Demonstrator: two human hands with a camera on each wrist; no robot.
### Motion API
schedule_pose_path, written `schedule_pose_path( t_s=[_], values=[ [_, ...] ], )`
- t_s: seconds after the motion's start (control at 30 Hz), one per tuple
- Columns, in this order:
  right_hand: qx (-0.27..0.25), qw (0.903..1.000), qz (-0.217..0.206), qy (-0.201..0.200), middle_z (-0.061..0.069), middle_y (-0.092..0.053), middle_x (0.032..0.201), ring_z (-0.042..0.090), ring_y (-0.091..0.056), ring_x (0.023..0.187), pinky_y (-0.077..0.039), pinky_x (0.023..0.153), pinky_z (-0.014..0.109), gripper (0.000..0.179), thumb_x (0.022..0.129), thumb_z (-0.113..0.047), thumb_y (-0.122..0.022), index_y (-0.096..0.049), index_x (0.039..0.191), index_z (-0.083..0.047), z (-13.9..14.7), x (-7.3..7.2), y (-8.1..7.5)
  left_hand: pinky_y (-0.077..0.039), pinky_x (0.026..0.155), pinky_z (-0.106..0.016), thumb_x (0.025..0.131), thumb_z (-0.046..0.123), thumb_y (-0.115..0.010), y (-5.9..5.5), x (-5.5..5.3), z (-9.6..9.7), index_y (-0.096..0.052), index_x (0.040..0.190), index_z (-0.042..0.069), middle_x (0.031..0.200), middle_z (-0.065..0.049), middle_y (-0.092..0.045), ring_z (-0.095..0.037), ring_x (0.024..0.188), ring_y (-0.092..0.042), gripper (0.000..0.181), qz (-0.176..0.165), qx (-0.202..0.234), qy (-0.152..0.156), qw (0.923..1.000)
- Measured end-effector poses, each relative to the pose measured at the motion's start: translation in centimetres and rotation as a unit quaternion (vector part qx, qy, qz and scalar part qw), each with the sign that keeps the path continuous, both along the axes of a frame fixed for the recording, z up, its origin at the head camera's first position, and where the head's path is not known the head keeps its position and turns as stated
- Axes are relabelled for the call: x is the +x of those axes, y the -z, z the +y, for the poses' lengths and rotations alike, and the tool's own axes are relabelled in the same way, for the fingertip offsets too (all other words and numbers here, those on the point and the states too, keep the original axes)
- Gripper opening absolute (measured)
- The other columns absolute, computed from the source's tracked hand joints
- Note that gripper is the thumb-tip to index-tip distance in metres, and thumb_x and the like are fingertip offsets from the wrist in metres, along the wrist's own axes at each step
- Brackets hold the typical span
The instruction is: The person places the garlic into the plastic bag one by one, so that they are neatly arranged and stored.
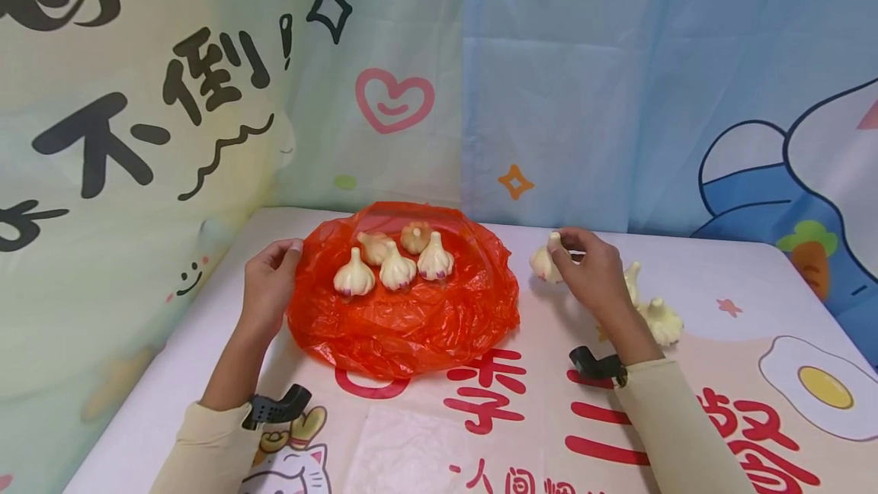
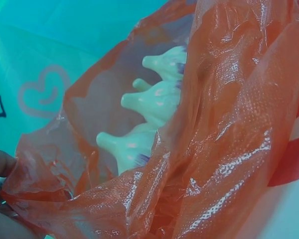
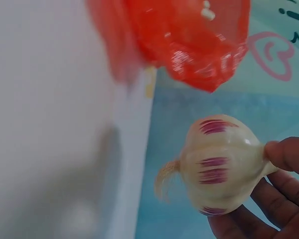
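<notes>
A red plastic bag (image 1: 411, 326) lies spread on the table with its mouth open. Several garlic bulbs (image 1: 398, 268) sit in it, stems up. My left hand (image 1: 270, 280) pinches the bag's left edge; in the left wrist view the fingers (image 2: 2, 164) show at the rim. To the right of the bag, my right hand (image 1: 590, 269) holds one garlic bulb (image 3: 217, 164) by its stem, thumb and fingers around it. That bulb has purple streaks and a tuft of roots, and hangs over the table.
Right of my right forearm, two more garlic bulbs (image 1: 661, 321) rest on the table, one partly hidden behind the hand. The printed tabletop (image 1: 398, 441) meets a patterned cloth backdrop (image 1: 549, 97) at its far edge.
</notes>
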State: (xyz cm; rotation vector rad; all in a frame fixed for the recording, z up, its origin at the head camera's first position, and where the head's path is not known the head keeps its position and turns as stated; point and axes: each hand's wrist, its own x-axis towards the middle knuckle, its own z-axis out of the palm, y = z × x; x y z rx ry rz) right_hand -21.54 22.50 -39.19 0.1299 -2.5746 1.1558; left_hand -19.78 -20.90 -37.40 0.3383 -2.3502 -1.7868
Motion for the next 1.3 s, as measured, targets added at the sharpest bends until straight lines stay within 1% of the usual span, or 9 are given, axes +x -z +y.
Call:
schedule_pose_path(
  t_s=[0.2,0.4,0.57,0.7,0.77,0.87,1.03,1.2,1.3],
  values=[
    [-0.016,0.9986,0.043,-0.028,0.016,-0.065,0.113,0.032,-0.062,0.105,-0.050,0.089,0.048,0.032,0.097,-0.023,-0.061,-0.060,0.119,-0.001,-1.0,0.6,-1.2,-0.049,0.082,-0.018,0.103,0.035,-0.047,0.1,0.0,0.1,-0.060,0.125,0.003,0.114,-0.011,-0.057,-0.021,0.099,-0.051,0.041,0.006,0.002,0.005,1.0000],
    [-0.039,0.9963,0.059,-0.049,0.012,-0.067,0.109,0.027,-0.064,0.102,-0.052,0.087,0.045,0.028,0.096,-0.021,-0.063,-0.062,0.117,-0.002,-2.3,1.2,-2.2,-0.049,0.084,-0.018,0.103,0.035,-0.046,0.1,0.1,0.2,-0.059,0.126,0.003,0.117,-0.011,-0.057,-0.022,0.100,-0.051,0.041,0.003,0.002,0.005,1.0000],
    [-0.089,0.9930,0.048,-0.062,0.010,-0.068,0.107,0.022,-0.064,0.101,-0.053,0.084,0.030,0.027,0.095,-0.020,-0.065,-0.064,0.115,-0.003,-3.7,1.8,-3.0,-0.049,0.084,-0.018,0.103,0.035,-0.046,0.1,0.1,0.2,-0.059,0.126,0.003,0.116,-0.011,-0.057,-0.021,0.100,-0.051,0.041,-0.001,0.000,0.004,1.0000],
    [-0.120,0.9881,0.056,-0.078,0.011,-0.068,0.106,0.022,-0.064,0.101,-0.051,0.082,0.020,0.026,0.094,-0.017,-0.065,-0.065,0.115,-0.001,-4.7,2.1,-3.8,-0.048,0.083,-0.018,0.103,0.034,-0.046,0.1,0.1,0.2,-0.060,0.126,0.003,0.115,-0.011,-0.057,-0.021,0.099,-0.051,0.041,-0.001,-0.001,0.003,1.0000],
    [-0.130,0.9857,0.064,-0.086,0.010,-0.068,0.106,0.021,-0.063,0.102,-0.050,0.082,0.020,0.025,0.094,-0.016,-0.066,-0.065,0.114,-0.001,-5.2,2.2,-4.1,-0.048,0.082,-0.017,0.103,0.034,-0.046,0.0,0.1,0.2,-0.060,0.125,0.003,0.115,-0.011,-0.056,-0.021,0.099,-0.050,0.041,-0.002,-0.003,0.001,1.0000],
    [-0.134,0.9835,0.071,-0.100,0.010,-0.067,0.107,0.020,-0.063,0.102,-0.052,0.084,0.025,0.024,0.094,-0.015,-0.066,-0.064,0.114,-0.002,-5.9,2.1,-4.4,-0.048,0.082,-0.017,0.103,0.034,-0.045,0.0,0.1,0.1,-0.060,0.126,0.003,0.115,-0.010,-0.056,-0.020,0.100,-0.050,0.041,-0.003,-0.005,-0.001,1.0000],
    [-0.131,0.9792,0.065,-0.141,0.011,-0.066,0.109,0.023,-0.063,0.102,-0.053,0.086,0.038,0.025,0.093,-0.010,-0.066,-0.063,0.116,-0.001,-7.2,1.9,-4.0,-0.048,0.084,-0.018,0.103,0.034,-0.045,0.0,0.1,0.1,-0.059,0.127,0.004,0.117,-0.010,-0.056,-0.021,0.101,-0.051,0.040,-0.006,-0.001,-0.001,1.0000],
    [-0.105,0.9767,0.032,-0.184,0.010,-0.066,0.107,0.024,-0.063,0.099,-0.054,0.084,0.040,0.027,0.092,-0.011,-0.068,-0.062,0.117,-0.002,-8.7,1.5,-2.6,-0.048,0.084,-0.018,0.103,0.034,-0.045,0.0,0.1,0.2,-0.059,0.126,0.004,0.118,-0.010,-0.056,-0.021,0.101,-0.051,0.040,-0.005,0.006,0.003,1.0000],
    [-0.098,0.9761,0.012,-0.193,0.009,-0.067,0.105,0.023,-0.064,0.097,-0.055,0.082,0.039,0.026,0.092,-0.013,-0.068,-0.062,0.116,-0.003,-9.7,1.2,-2.0,-0.048,0.085,-0.018,0.103,0.034,-0.045,0.0,0.1,0.2,-0.059,0.127,0.004,0.118,-0.010,-0.056,-0.021,0.102,-0.051,0.040,-0.006,0.005,0.003,1.0000]
  ],
)
